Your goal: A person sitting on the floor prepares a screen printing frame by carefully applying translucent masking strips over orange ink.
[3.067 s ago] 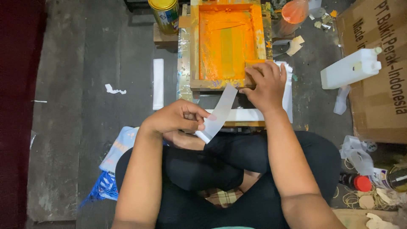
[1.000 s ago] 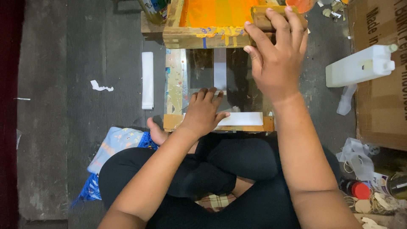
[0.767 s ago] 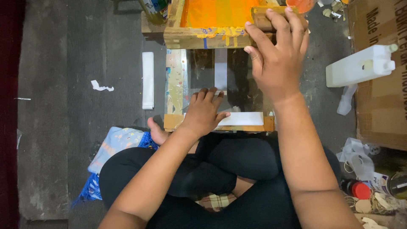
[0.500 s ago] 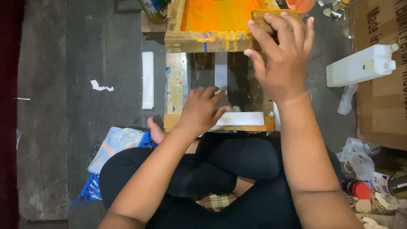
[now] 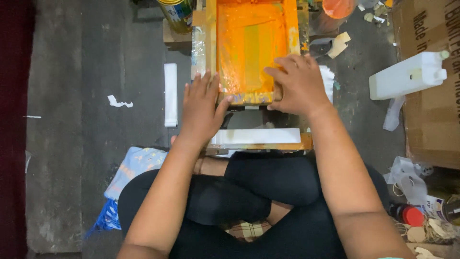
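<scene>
A wooden screen-printing frame (image 5: 291, 29) with an orange-inked mesh lies down flat on a low wooden printing board (image 5: 287, 145) in front of my crossed legs. My left hand (image 5: 201, 108) rests flat with fingers spread on the frame's near left corner, its thumb along the near rail. My right hand (image 5: 297, 84) grips the near right corner with curled fingers. A white paper strip (image 5: 258, 136) lies across the board just below the frame's near edge, between my wrists.
On the grey floor, another white strip (image 5: 170, 94) and a paper scrap (image 5: 119, 101) lie to the left. A yellow can (image 5: 177, 14) stands at the back. A white jerrycan (image 5: 407, 76) and a cardboard box (image 5: 431, 120) sit to the right. A blue-white bag (image 5: 134, 168) lies by my left knee.
The raised frame has come down flat onto the board under my right hand. My left hand has left the white strip and moved up onto the frame's near left corner.
</scene>
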